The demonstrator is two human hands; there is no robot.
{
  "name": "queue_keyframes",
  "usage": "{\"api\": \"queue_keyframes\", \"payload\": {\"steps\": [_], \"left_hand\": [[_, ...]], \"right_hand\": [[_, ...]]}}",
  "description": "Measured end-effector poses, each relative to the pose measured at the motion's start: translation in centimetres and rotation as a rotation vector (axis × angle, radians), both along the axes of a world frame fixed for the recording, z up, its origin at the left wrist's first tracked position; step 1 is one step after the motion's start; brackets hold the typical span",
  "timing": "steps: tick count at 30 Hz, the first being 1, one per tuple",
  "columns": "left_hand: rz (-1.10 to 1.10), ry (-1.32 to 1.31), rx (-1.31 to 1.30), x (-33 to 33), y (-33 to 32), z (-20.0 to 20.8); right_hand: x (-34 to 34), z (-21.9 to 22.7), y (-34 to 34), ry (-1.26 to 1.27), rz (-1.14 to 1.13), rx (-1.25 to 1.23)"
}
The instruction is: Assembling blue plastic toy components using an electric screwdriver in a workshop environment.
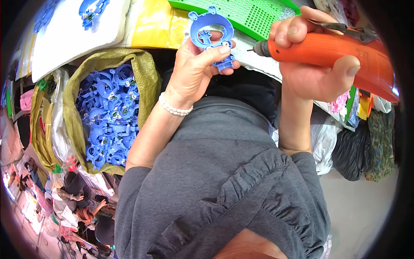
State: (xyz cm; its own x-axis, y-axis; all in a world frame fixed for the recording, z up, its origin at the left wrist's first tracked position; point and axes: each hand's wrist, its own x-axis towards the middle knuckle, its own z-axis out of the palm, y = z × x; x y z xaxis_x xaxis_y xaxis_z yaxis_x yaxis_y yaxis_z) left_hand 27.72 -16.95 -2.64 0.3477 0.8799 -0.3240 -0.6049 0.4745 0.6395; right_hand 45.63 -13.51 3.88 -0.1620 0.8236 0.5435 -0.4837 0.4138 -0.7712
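My left hand (196,64) grips a blue plastic bear-shaped shell (228,26), its round head ring pointing away from me and its small lower part between thumb and fingers. An orange electric screwdriver (319,48) lies in my right hand (302,64), fingers over its top and thumb along the near side. Its dark tip points left toward the shell, with a gap between them. To the left of my forearm, an olive woven sack (148,71) stands rolled open, full of blue plastic shells (110,112) like the held one.
A green perforated tray (248,17) lies on the table beyond my hands. More blue parts (90,14) rest on a white board (64,47) at far left. Black and white bags (351,149) stand at right. Several people (82,207) sit at lower left.
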Motion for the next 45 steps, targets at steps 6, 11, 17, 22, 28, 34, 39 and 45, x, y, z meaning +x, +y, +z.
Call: {"api": "queue_keyframes", "payload": {"steps": [6,11,17,22,28,34,39,45], "left_hand": [[-0.019,-0.175,-0.003,-0.8,0.8,-0.8],[-0.019,-0.506,-0.092,-1.1,1.1,-1.3],[-0.115,-0.628,-0.069,-1.1,1.6,-1.7],[-0.124,-0.749,-0.105,-0.7,1.6,-1.6],[-0.196,-0.804,-0.042,-0.1,1.6,-1.3],[-0.274,-0.863,0.039,-0.1,1.4,-1.5],[-0.300,-0.878,0.086,0.5,1.6,-1.3],[-0.359,-0.976,0.141,0.8,1.8,-1.8]], "right_hand": [[0.7,-0.8,-0.3,0.008,-0.045,-0.023],[1.0,-1.3,-0.5,0.015,-0.086,-0.053],[1.0,-1.7,-0.9,-0.008,-0.119,-0.097],[1.2,-2.0,-1.0,-0.035,-0.151,-0.113],[1.7,-2.3,-1.1,0.001,-0.133,-0.094],[-0.9,1.4,-3.0,-0.119,-0.422,-0.425],[-0.7,1.3,-3.0,-0.067,-0.400,-0.475],[-1.0,1.9,-3.0,-0.084,-0.438,-0.539]]}}
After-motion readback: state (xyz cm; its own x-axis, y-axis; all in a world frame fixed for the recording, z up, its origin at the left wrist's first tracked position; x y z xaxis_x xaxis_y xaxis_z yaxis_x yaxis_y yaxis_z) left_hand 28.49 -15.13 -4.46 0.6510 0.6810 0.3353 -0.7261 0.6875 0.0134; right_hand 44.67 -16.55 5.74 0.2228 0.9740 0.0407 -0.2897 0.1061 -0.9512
